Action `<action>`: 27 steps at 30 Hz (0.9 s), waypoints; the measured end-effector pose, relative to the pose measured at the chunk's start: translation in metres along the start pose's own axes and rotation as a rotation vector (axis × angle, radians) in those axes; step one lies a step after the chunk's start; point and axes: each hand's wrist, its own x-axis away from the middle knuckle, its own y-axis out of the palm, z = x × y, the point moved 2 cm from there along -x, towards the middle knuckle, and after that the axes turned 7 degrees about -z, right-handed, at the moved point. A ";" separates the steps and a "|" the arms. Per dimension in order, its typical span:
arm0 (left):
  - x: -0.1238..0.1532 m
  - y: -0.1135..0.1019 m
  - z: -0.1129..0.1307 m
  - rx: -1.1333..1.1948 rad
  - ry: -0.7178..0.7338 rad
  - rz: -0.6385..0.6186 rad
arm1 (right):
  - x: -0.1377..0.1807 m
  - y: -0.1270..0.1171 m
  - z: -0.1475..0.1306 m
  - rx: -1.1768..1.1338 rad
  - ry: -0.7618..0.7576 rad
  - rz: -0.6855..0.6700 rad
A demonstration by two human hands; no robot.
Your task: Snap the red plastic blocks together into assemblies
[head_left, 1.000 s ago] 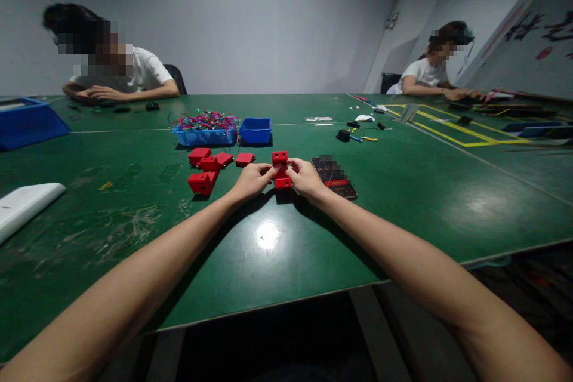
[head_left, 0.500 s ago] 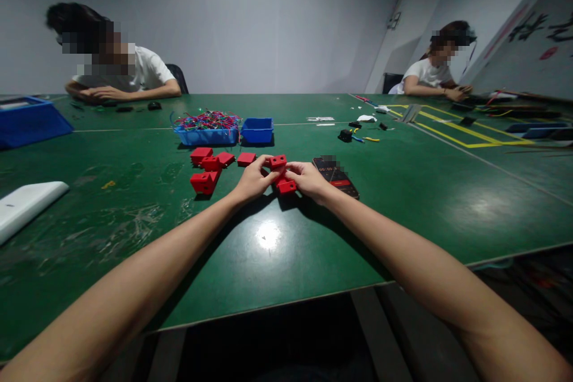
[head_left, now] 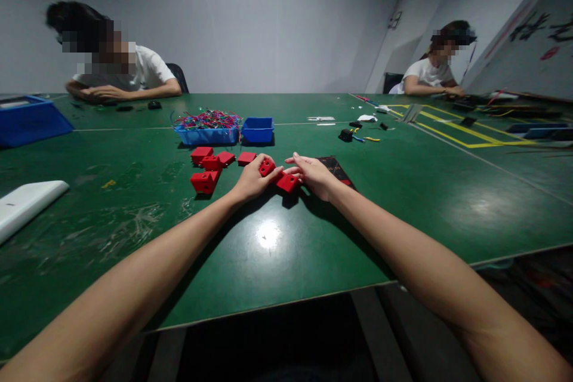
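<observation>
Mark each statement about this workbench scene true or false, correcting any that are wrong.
1. The left hand holds a red, block-shaped piece with round holes. True.
2. A flat, black, rectangular phone lies beside the left hand. False: the phone lies beside the right hand.
3. More red blocks lie left of the left hand. True.
4. Multicoloured wires fill a round white bowl. False: the wires fill a blue rectangular tray.

– What's changed at the centre of the frame?
– The red piece [head_left: 287, 182], upright a second ago, now slants from upper left to lower right.
– And the right hand [head_left: 316, 176]?
– Its fingers have spread, and it covers more of the phone [head_left: 335, 168].
</observation>
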 end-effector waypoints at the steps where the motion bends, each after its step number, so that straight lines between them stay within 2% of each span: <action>1: -0.001 -0.001 -0.002 -0.008 -0.031 0.041 | 0.001 0.000 -0.001 0.007 -0.010 -0.021; 6: -0.004 -0.003 -0.013 -0.003 -0.180 0.223 | 0.007 0.003 -0.001 0.205 -0.240 -0.188; 8: -0.004 -0.003 -0.014 0.012 -0.193 0.251 | 0.006 0.002 0.001 0.307 -0.316 -0.163; 11: -0.002 -0.001 -0.011 0.035 -0.160 0.204 | 0.000 -0.003 0.005 0.378 -0.349 -0.018; 16: 0.001 0.005 -0.002 -0.025 0.020 0.023 | -0.007 -0.013 0.007 0.430 -0.340 0.195; 22: 0.000 0.007 -0.004 -0.063 0.027 0.010 | -0.010 -0.015 0.009 0.419 -0.320 0.220; 27: -0.002 0.006 -0.009 0.147 -0.066 0.030 | -0.010 -0.014 0.008 0.371 -0.336 0.222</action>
